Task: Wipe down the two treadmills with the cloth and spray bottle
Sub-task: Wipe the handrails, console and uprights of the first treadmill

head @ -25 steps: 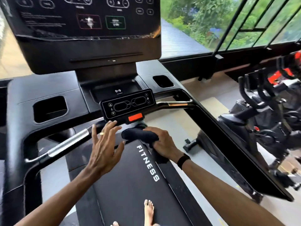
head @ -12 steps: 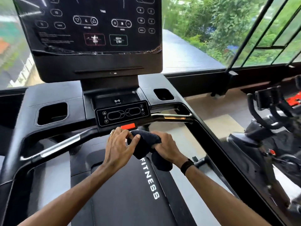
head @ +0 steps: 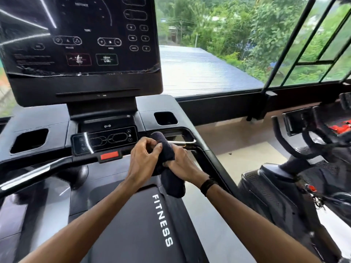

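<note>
I stand on a black treadmill (head: pixel 133 224) with "FITNESS" printed on its motor cover. A dark cloth (head: pixel 165 150) is held between both hands, just in front of the right handlebar (head: pixel 182 142) and right of the small control panel (head: pixel 104 141). My left hand (head: pixel 143 160) pinches the cloth's upper part with curled fingers. My right hand (head: pixel 182 166) grips its lower part, and a loose end hangs below it. The big console screen (head: pixel 81 50) rises above. No spray bottle is in view.
Cup holders (head: pixel 28 140) sit in the console deck on both sides. A red stop tab (head: pixel 109 155) lies under the control panel. Exercise bikes (head: pixel 303 168) stand close on the right. A wide window (head: pixel 228 44) runs behind.
My left hand went from open beside the cloth to pinching it. Both hands carried the cloth up and right, from under the control panel toward the right handlebar.
</note>
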